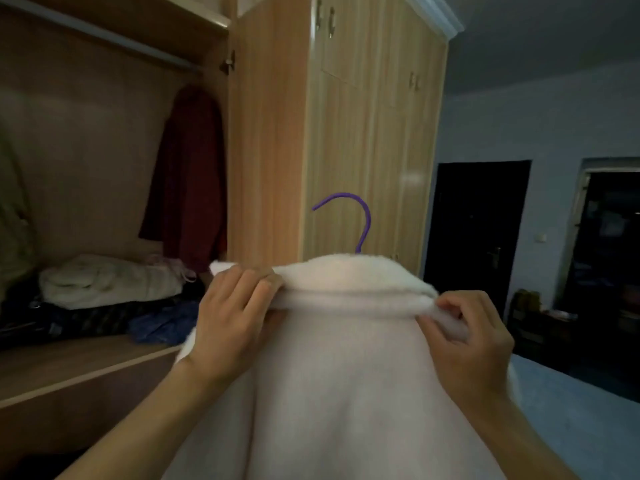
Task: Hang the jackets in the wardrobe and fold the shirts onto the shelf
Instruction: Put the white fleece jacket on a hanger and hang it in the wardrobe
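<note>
White fleece jacket on purple plastic hanger, collar pinched by left hand and right hand. Behind: open wooden wardrobe, dark red hanging coat, heaped clothes on shelf.

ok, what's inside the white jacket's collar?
A purple hanger: only its hook shows, rising out of the white jacket at the collar. The hanger's shoulders are covered by the fabric. Both hands, left and right, pinch the collar.

A single head-worn wide-angle camera looked forward and slightly down, very close to a white fleece jacket filling the lower centre. Beyond it, the view faced the open wardrobe at left and dark doorways at right.
</note>
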Demonstrator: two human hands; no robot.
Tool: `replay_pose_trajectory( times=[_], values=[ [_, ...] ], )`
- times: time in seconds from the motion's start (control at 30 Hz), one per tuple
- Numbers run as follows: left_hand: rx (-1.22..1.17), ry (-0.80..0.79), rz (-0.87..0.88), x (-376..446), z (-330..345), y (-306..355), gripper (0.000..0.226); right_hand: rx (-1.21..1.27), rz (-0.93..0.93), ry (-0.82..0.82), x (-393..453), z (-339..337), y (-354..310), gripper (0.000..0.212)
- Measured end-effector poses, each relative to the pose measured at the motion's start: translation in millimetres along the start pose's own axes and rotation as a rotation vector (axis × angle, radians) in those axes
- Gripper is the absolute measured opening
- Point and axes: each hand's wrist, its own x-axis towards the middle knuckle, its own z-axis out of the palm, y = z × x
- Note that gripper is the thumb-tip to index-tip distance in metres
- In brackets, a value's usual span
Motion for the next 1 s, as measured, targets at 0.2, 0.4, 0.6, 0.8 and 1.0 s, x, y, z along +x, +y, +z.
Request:
replay_pose_trajectory(
  times=[0.2, 0.4, 0.6, 0.8, 1.0],
  values=[
    [0.168, -0.044, -0.030, -33.9, -56.0, -87.3, 0.020, 0.139, -0.013, -0.066, -6.5, 95.3, -66.6, 0.023],
    [0.315, -0.108, -0.029, -63.2, -93.0, -155.3, 0.016, 0.310, -0.035, -0.105, -15.9, 177.8, -114.6, 0.018],
    [0.480, -0.143, -0.045, -79.4, -96.6, -211.5, 0.012, 0.486, 0.007, -0.125, -17.0, 272.4, -130.1, 0.020],
    [0.648, -0.184, -0.011, -71.9, -76.6, -253.4, 0.010, 0.642, 0.041, -0.081, -4.5, 362.5, -124.5, 0.021],
    [0.802, -0.263, -0.013, -57.7, -73.9, -284.6, 0.014, 0.768, -0.004, -0.078, 19.7, 438.2, -128.8, 0.024]
  ],
)
